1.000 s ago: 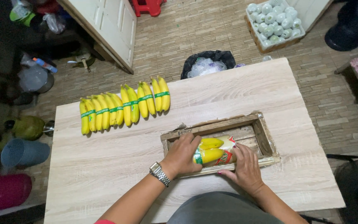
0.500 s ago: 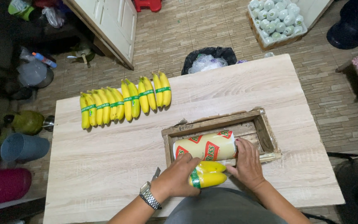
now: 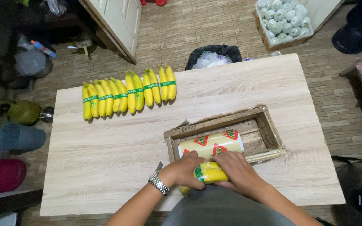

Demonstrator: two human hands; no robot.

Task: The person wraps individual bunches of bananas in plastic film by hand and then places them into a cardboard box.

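Both my hands hold one small bunch of yellow bananas with a green band (image 3: pixel 210 172) at the table's near edge. My left hand (image 3: pixel 185 170), a metal watch on its wrist, grips the bunch's left end. My right hand (image 3: pixel 237 172) wraps over its right end. Just beyond them a yellow roll of film with red and green marks (image 3: pixel 210 144) lies inside a shallow wooden box frame (image 3: pixel 269 125). Several banded banana bunches (image 3: pixel 126 95) lie in a row at the table's far left.
The light wood table (image 3: pixel 105 159) stands on a brick-pattern floor. A black bin bag (image 3: pixel 213 55) sits behind the table, a crate of pale round items (image 3: pixel 283 20) at the far right. Buckets and containers (image 3: pixel 17 136) crowd the left side.
My hands lifted the banded bunch out of the wooden frame and drew it toward me to the table's near edge. The yellow roll in the frame is now uncovered.
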